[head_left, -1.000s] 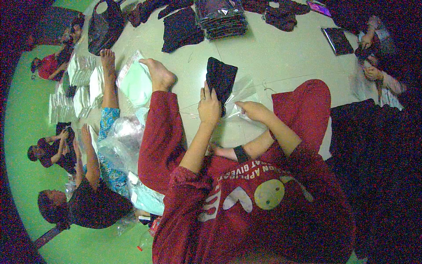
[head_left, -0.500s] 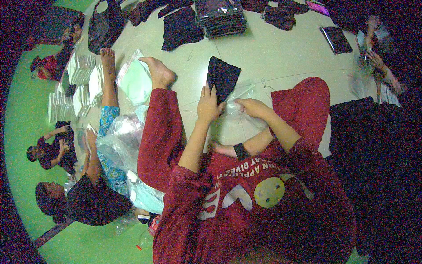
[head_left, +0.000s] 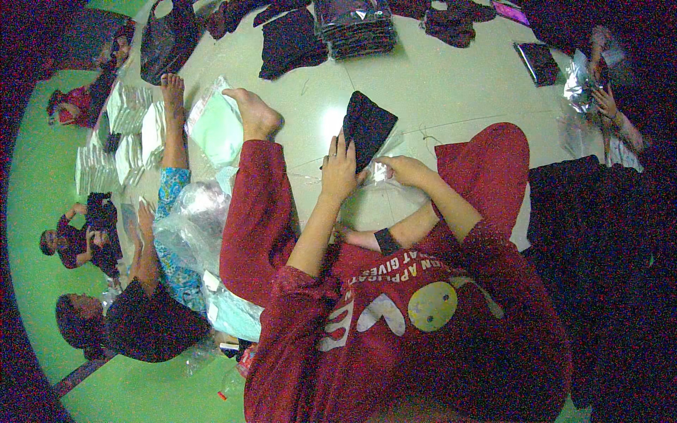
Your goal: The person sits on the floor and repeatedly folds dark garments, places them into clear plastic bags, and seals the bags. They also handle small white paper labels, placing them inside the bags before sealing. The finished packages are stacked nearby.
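Note:
A folded black garment (head_left: pixel 368 127) stands tilted above the pale floor in front of me. My left hand (head_left: pixel 341 169) grips its near left edge, fingers laid along one face and thumb at the lower side. A clear plastic bag (head_left: pixel 381 171) is pinched between the thumb and fingers of my right hand (head_left: pixel 411 173), right beside the garment's lower end. The bag catches the light and partly overlaps the garment's right edge; I cannot tell whether any of the garment is inside it.
A stack of bagged black garments (head_left: pixel 355 32) stands at the far side, near loose black clothes (head_left: pixel 293 44). White packets (head_left: pixel 130 109) lie at the left beside a seated person (head_left: pixel 155 321). Black cloth (head_left: pixel 585 211) is heaped at my right. A co-worker's hand (head_left: pixel 605 102) works at the far right.
My left hand and the black garment have shifted slightly right, and the garment shows broader. My right hand stays on the bag. At the far right, shiny plastic now shows by the co-worker's hands.

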The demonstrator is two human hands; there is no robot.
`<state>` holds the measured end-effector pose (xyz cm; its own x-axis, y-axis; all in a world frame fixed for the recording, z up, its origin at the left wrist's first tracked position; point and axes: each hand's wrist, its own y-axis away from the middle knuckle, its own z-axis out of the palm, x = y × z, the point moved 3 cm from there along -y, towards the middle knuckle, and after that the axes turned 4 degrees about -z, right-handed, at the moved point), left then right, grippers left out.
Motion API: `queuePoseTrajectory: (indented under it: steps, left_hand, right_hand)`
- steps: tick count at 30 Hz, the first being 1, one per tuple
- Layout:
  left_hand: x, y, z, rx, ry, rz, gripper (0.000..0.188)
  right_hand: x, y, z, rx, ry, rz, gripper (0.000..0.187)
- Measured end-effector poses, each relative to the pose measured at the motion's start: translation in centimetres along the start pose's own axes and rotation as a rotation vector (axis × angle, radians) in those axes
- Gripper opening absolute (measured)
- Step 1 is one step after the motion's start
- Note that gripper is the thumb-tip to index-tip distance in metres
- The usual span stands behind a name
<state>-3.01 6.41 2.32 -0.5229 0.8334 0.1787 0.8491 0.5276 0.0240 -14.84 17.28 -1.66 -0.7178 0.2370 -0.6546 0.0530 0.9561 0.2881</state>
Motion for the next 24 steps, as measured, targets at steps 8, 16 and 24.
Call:
queuePoseTrajectory:
  steps: [8, 16, 24]
  left_hand:
    - [-2.1, -0.9, -0.1, -0.116, 0.128, 0.055, 0.069]
    - [-0.4, -0.1, -0.9, -0.101, 0.041, 0.016, 0.052]
    - [-3.4, -0.3, 0.0, -0.056, 0.202, -0.212, 0.045]
  right_hand:
    - [0.1, -0.2, 0.3, -0.031, 0.003, 0.004, 0.050]
    - [-0.1, -0.1, 0.1, -0.030, -0.040, 0.002, 0.047]
    - [-0.2, 0.0, -0.1, -0.025, -0.033, 0.028, 0.048]
